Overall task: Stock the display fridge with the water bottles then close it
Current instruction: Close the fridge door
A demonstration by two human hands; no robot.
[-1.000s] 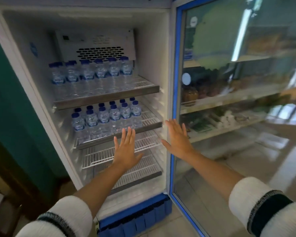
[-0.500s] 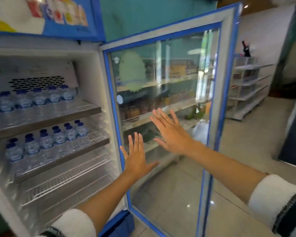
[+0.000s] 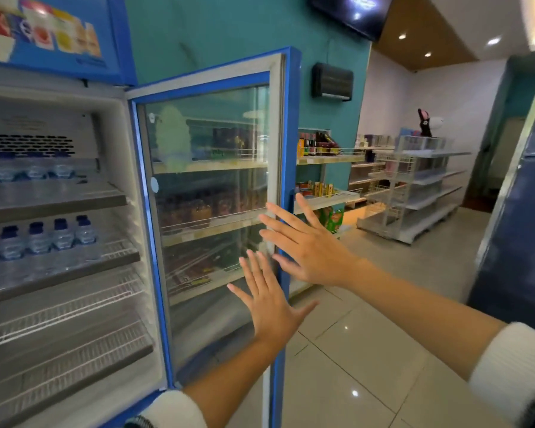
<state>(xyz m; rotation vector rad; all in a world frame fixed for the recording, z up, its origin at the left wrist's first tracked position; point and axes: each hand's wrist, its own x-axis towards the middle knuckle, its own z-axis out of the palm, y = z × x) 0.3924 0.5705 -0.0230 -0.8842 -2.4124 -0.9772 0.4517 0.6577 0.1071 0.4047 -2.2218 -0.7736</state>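
Observation:
The display fridge (image 3: 115,156) stands open on the left. Water bottles with blue caps (image 3: 40,239) line its middle shelf, and more bottles (image 3: 28,171) stand on the top shelf. The two wire shelves (image 3: 62,307) below hold nothing. Its glass door (image 3: 210,196), framed in blue, is swung wide toward me. My left hand (image 3: 269,301) is spread flat with straight fingers near the door's free edge. My right hand (image 3: 306,242) is also flat, fingers straight, reaching past that edge. Whether either palm touches the door I cannot tell.
Behind the door a teal wall carries store shelves (image 3: 325,159) with bottles and packets. White shelving racks (image 3: 414,193) stand further right on the tiled floor (image 3: 368,350). A dark blue panel (image 3: 519,242) rises at the right edge.
The view has swung right from the fridge interior to the door. Both hands moved from the shelves across to the door's outer edge, staying flat and open.

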